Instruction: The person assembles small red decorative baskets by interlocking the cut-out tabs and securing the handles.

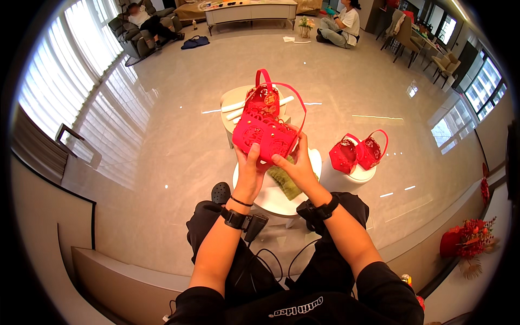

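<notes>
Between my two hands I hold up a red cut-out felt basket with a thin looped handle. My left hand grips its lower left side, thumb on the front face. On the lower right, my right hand holds it the same way, thumb pressed to the front. Behind it another red basket with an upright handle stands on a round table, partly hidden by the one I hold. Below my hands, a green fuzzy piece lies on a white round table.
Two red baskets sit on a white stool at the right. White rolls lie on the farther round table. One person sits on the floor, another in an armchair. A red flower arrangement stands at the right.
</notes>
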A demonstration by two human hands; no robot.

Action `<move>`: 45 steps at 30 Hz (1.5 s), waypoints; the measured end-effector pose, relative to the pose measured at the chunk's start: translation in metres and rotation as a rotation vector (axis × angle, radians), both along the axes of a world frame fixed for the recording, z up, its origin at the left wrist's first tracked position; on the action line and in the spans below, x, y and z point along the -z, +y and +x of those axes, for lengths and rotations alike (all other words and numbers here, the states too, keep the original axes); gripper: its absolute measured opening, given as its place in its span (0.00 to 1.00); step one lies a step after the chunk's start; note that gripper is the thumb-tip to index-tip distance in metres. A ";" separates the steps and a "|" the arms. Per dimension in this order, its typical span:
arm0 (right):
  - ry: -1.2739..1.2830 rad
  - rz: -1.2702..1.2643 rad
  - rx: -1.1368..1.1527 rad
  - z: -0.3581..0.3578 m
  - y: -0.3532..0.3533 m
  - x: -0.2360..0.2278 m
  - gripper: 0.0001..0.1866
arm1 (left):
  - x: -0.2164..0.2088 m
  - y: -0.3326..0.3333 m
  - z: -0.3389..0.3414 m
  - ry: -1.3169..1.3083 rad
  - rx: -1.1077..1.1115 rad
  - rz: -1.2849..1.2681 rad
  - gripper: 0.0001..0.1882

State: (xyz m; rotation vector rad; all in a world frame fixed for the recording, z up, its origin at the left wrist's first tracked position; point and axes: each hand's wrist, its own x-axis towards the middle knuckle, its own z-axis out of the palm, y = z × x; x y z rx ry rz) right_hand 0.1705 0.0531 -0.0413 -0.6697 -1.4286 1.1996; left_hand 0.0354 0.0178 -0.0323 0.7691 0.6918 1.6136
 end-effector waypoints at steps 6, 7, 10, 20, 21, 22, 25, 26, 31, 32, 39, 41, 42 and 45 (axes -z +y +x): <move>0.022 0.006 -0.010 -0.003 0.000 0.006 0.51 | 0.004 0.001 0.001 0.031 0.007 -0.016 0.39; 0.057 -0.018 -0.022 -0.004 -0.002 0.006 0.53 | 0.006 0.002 0.001 0.030 0.013 -0.007 0.41; 0.111 -0.083 -0.051 -0.007 -0.006 0.002 0.56 | 0.011 0.003 0.000 -0.005 0.051 0.014 0.47; 0.142 -0.067 -0.061 -0.001 -0.005 -0.006 0.56 | 0.002 0.000 -0.004 -0.070 0.153 0.043 0.49; 0.147 -0.071 -0.066 -0.001 -0.005 -0.006 0.57 | 0.002 0.001 -0.004 -0.070 0.141 0.047 0.49; 0.133 -0.066 -0.062 0.000 -0.005 -0.005 0.56 | 0.002 0.001 -0.004 -0.070 0.130 0.051 0.48; 0.113 -0.061 -0.059 0.001 -0.004 -0.005 0.56 | 0.003 0.002 -0.001 -0.059 0.086 0.041 0.48; 0.123 -0.068 -0.064 0.000 -0.004 -0.006 0.56 | 0.004 0.002 -0.001 -0.061 0.077 0.034 0.48; 0.139 -0.080 -0.066 -0.001 -0.005 -0.006 0.57 | 0.006 0.002 -0.001 -0.065 0.073 0.026 0.49; 0.134 -0.068 -0.064 0.000 -0.003 -0.004 0.57 | 0.006 0.002 -0.001 -0.076 0.095 0.039 0.49; 0.123 -0.016 -0.063 0.002 -0.002 -0.003 0.57 | 0.004 0.002 -0.003 -0.065 0.189 0.074 0.51; 0.119 -0.019 -0.060 0.003 -0.002 -0.005 0.57 | 0.005 0.003 -0.004 -0.036 0.179 0.063 0.51; 0.116 -0.020 -0.059 0.003 -0.002 -0.006 0.57 | 0.006 0.003 -0.005 -0.023 0.168 0.058 0.51; 0.072 0.032 -0.038 0.004 0.001 0.000 0.57 | 0.008 0.004 -0.004 -0.004 0.135 0.056 0.50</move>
